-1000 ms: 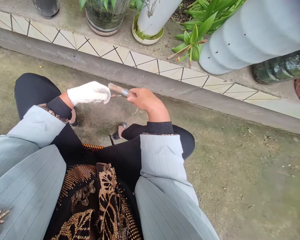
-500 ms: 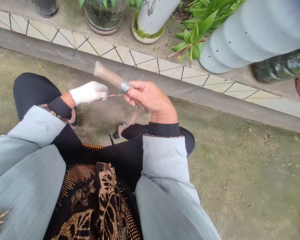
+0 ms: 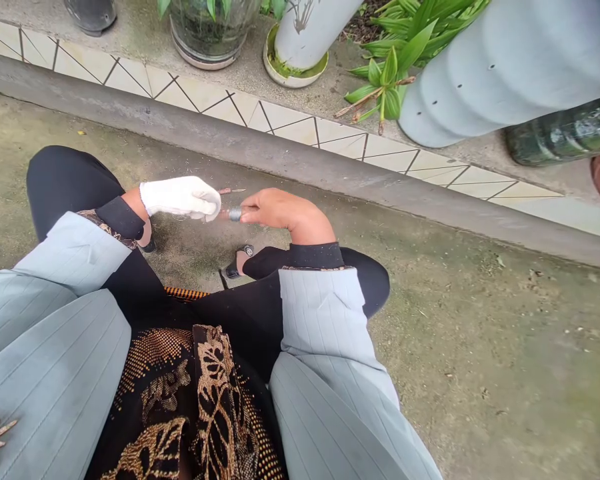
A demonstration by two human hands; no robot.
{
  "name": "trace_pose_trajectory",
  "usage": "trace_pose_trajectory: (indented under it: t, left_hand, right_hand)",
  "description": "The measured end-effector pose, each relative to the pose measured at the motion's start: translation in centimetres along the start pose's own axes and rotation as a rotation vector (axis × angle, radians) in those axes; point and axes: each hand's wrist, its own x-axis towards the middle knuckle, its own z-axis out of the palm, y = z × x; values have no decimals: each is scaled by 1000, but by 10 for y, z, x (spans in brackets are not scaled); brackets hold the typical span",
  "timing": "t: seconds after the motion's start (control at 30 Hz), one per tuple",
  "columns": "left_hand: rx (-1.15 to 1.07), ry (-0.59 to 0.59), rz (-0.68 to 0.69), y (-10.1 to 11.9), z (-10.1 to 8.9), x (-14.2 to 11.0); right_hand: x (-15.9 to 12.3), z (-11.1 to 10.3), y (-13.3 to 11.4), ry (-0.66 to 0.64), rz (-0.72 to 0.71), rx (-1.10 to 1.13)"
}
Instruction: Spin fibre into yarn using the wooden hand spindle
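Note:
My left hand (image 3: 180, 198), in a white knit glove, has its fingers curled around the end of a brownish wooden handle. A silvery band of wound wire circles this wooden handle (image 3: 235, 214) between my two hands. My bare right hand (image 3: 283, 212) grips it just past the band, and the part beyond is hidden under the fingers. Just above the gap between the hands shows a thin reddish-brown stick (image 3: 231, 191) with a narrow, pointed tip. It looks to be lying on the ground, though its near end is hidden by the glove.
Below is a mossy concrete floor (image 3: 470, 333). A raised ledge with a tiled edge (image 3: 290, 127) crosses ahead. On it stand a glass jar (image 3: 210, 33), a white pot in a saucer (image 3: 297, 73), leafy plants (image 3: 393, 93) and a large grey ribbed container (image 3: 490, 67). My knees flank my hands.
My right hand has lowered and swung the wooden handle from a raised tilt to nearly level, bringing its end to my gloved left hand. The left hand has shifted slightly down and right.

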Motion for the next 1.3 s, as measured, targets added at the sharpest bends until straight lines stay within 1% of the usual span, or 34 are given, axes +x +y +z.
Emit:
trace_pose_trajectory:
  t: [0.03, 0.07, 0.1, 0.13, 0.17, 0.23, 0.3, 0.37, 0.43, 0.5, 0.6, 0.7, 0.77, 0.8, 0.87, 0.97, 1.03, 1.07, 1.1, 1.13, 1.17, 1.2, 1.23, 1.27, 1.3]
  left_hand:
    - [-23, -5, 2, -2, 0, 0]
    - [-50, -4, 6, -3, 0, 1]
    - [-85, 5, 15, -5, 0, 1]
    - [-125, 20, 26, -5, 0, 2]
    - [-165, 38, 46, -6, 0, 3]
    - [-237, 52, 90, -5, -1, 4]
    - [-299, 47, 120, -5, -1, 4]
    - [-343, 55, 120, -5, -1, 5]
    - [-374, 89, 109, -8, 0, 6]
    - [-386, 134, 96, -13, 0, 7]
    - [-376, 201, 69, -21, 0, 10]
    - [-347, 211, 73, -22, 1, 9]
    - [-293, 206, 83, -19, 2, 8]
    - [-252, 203, 78, -16, 2, 7]
    - [-152, 192, 51, -9, 5, 6]
    - [39, 157, 26, 0, 10, 6]
    - [167, 137, 45, 3, 14, 7]
    - [215, 128, 58, 5, 15, 7]
    - [250, 123, 68, 6, 15, 7]
    - [277, 127, 71, 6, 15, 7]
    - [303, 139, 67, 6, 13, 7]
    - [334, 157, 53, 6, 11, 6]
    - [370, 186, 32, 5, 8, 5]
    - [404, 220, 5, 3, 5, 4]
    - [425, 252, -20, 1, 1, 3]
  right_hand:
    - [-2, -1, -2, -163, -61, 40]
    - [-6, -2, -2, -286, -130, 108]
    - [-10, -4, -3, -350, -203, 197]
    - [-14, -6, -2, -348, -277, 303]
    - [-19, -7, -1, -286, -344, 420]
    - [-27, -10, 2, -54, -437, 663]
    - [-32, -12, 5, 207, -490, 864]
    - [-33, -13, 7, 394, -502, 974]
    - [-32, -13, 8, 490, -470, 1015]
    - [-29, -13, 10, 531, -418, 1046]
    - [-27, -13, 12, 575, -398, 1145]
    - [-24, -13, 14, 649, -381, 1232]
    - [-21, -13, 16, 719, -317, 1220]
    - [-19, -14, 17, 757, -263, 1176]
    - [-14, -13, 21, 814, -128, 1017]
    - [-3, -11, 26, 833, 67, 655]
    - [4, -7, 25, 777, 191, 370]
    - [7, -5, 23, 720, 254, 221]
    - [10, -3, 20, 626, 307, 81]
    - [12, 0, 17, 487, 341, -33]
    - [14, 2, 13, 311, 345, -103]
    - [15, 3, 10, 109, 310, -124]
    - [14, 4, 7, -93, 238, -96]
    - [12, 4, 6, -267, 140, -28]
    - [8, 4, 5, -391, 26, 71]
